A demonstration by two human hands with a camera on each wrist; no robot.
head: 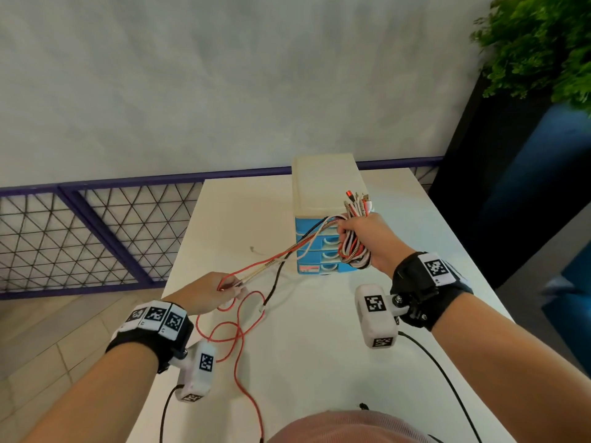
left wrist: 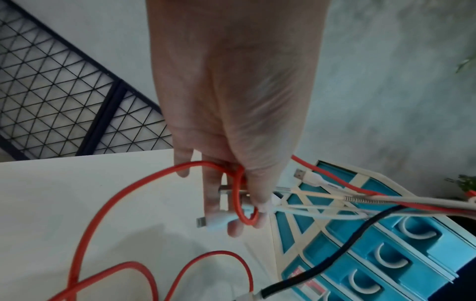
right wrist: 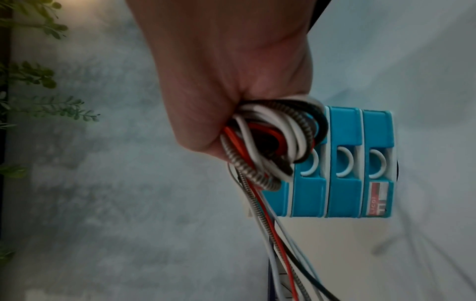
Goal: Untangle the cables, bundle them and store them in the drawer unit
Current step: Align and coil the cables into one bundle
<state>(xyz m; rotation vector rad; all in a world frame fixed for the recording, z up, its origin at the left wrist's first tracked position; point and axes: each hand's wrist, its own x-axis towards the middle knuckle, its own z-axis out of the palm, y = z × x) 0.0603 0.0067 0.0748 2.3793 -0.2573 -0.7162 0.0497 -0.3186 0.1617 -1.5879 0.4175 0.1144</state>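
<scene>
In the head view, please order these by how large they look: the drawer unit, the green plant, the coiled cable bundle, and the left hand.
1. Green plant, although the frame edge cuts it off.
2. Drawer unit.
3. and 4. Left hand and coiled cable bundle in the right hand look alike in size, so I do not rank them.

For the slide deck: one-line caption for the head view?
Right hand grips coiled cable bundle before blue drawer unit; left hand pinches the trailing cable ends.

soft even daylight; wrist views blurred, distorted.
</scene>
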